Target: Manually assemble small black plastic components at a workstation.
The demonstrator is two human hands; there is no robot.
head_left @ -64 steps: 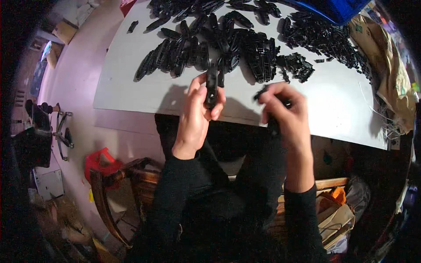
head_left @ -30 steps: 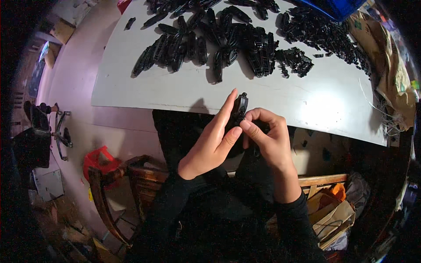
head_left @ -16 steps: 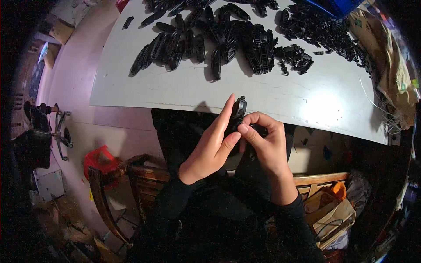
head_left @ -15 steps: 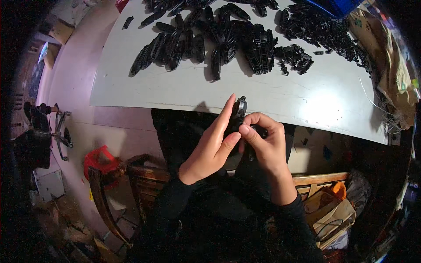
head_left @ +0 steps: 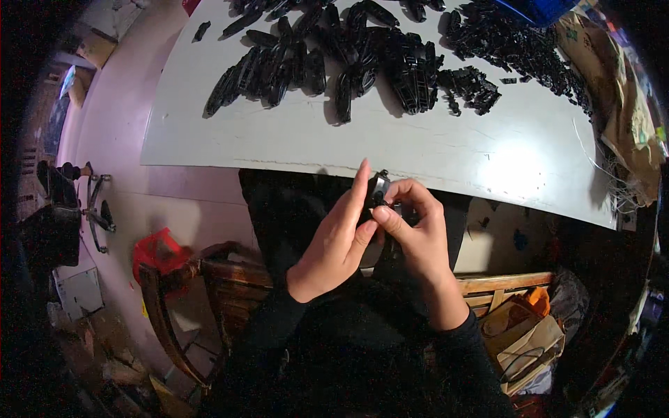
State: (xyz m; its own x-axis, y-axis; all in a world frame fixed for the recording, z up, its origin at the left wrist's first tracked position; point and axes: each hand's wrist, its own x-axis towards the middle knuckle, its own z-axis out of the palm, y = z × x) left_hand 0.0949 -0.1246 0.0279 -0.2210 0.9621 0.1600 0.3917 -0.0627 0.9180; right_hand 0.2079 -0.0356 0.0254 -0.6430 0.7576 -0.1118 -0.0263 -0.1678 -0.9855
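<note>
A glossy black elongated plastic part (head_left: 380,187) is held upright between my two hands, just off the table's near edge. My left hand (head_left: 331,240) lies along the part's left side, index finger stretched up and thumb bent in at its lower end. The other left fingers are mostly hidden. My right hand (head_left: 419,233) pinches the part low on its right side between thumb and bent index finger. Between the thumbs, the part's lower end is largely covered, so any small piece there cannot be made out.
On the white table (head_left: 279,143) lie a heap of long black plastic parts (head_left: 341,63) and a pile of small black pieces (head_left: 474,90). A blue container (head_left: 533,10) stands at the far right. Wooden chair parts (head_left: 164,327), a red plastic bag (head_left: 160,252) and cardboard (head_left: 533,345) are lower down.
The black part and both hands have come slightly lower, toward me. The part's upper end now shows less above my fingers. My right hand has shifted a little to the left.
</note>
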